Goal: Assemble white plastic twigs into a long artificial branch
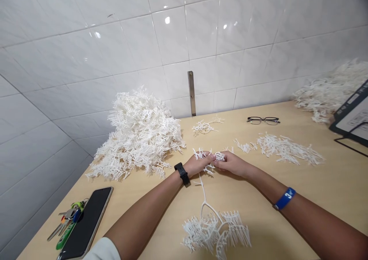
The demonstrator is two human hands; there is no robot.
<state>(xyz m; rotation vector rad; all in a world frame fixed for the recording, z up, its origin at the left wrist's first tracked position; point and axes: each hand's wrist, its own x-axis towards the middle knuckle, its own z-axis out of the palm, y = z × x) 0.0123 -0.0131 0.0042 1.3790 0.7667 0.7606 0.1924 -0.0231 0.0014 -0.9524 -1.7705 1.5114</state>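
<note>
My left hand (198,163) is closed around a white branched plastic sprig, whose comb-like twigs (207,169) stick out past the fingers. From beneath that hand a thin stem (204,193) runs toward me and forks into a wide, many-pronged white spray (217,229) over the table. Thumb and fingers of my right hand (230,164) pinch a small bunch of white prongs (220,156), right against the left thumb. Whether these prongs are still joined to the sprig, I cannot tell.
A tall heap of white sprigs (140,133) stands at the back left, another pile (330,89) at the far right. Loose prongs (287,149) lie right of my hands. Around are eyeglasses (263,120), a phone (87,221), keys (69,214), a dark-framed board (355,114) and the tiled wall (201,30).
</note>
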